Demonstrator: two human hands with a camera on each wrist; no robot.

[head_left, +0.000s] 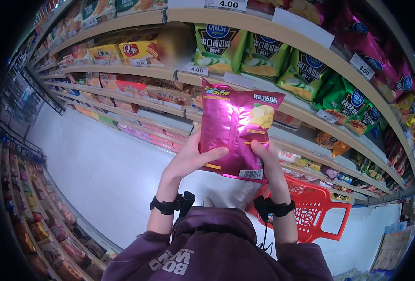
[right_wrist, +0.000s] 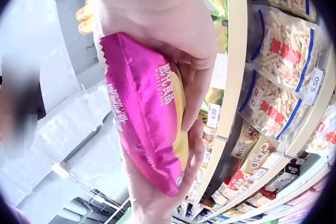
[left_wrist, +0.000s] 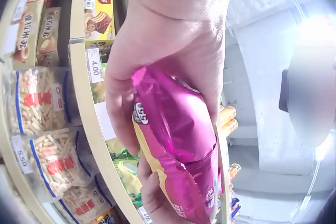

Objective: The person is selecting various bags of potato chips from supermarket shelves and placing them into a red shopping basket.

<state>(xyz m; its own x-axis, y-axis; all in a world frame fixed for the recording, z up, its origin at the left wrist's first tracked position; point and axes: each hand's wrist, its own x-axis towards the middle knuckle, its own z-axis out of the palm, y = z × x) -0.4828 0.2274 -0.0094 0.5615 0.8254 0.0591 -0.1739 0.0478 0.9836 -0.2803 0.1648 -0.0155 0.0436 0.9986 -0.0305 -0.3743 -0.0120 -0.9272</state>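
A shiny magenta bag of chips (head_left: 226, 124) is held upright in front of the shelves, its seamed side with a barcode facing the head camera. My left hand (head_left: 192, 155) grips the bag's lower left side, thumb lying across the front. On the opposite edge, my right hand (head_left: 269, 159) holds it with the thumb pressed on the front as well. From the left wrist, the bag (left_wrist: 184, 134) shows its side, with the left hand's fingers (left_wrist: 123, 113) wrapped behind it. The right wrist view shows the right hand's fingers (right_wrist: 197, 87) curled round the bag's far face.
Green chip bags (head_left: 219, 49) line the shelf just beyond, with more magenta bags (head_left: 357, 35) above right. Boxed snacks (head_left: 139, 50) fill shelves to the left. A red shopping basket (head_left: 310, 210) stands on the floor at the right. Another stocked shelf (head_left: 43, 225) runs along the aisle's left side.
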